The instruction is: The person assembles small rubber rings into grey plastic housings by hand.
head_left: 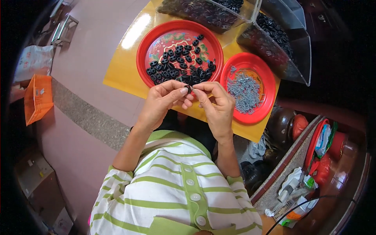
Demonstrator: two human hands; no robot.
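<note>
My left hand [161,101] pinches a small black plastic piece [188,89] between thumb and fingertips, over the near edge of the large red tray [141,47]. Right beside it, my right hand [217,109] has its thumb and forefinger pressed together against that piece; whatever they grip is too small to make out. Many black oval pieces with two holes [172,58] lie in the tray. To the right, a smaller red plate [267,78] carries a heap of small silver screws or pins [244,92].
Both red dishes stand on a yellow tabletop [125,74]. Behind them are clear plastic bins [250,39] full of dark small parts. An orange bag [38,98] stands on the floor at left. A ledge at right holds packets and a red basin [313,145].
</note>
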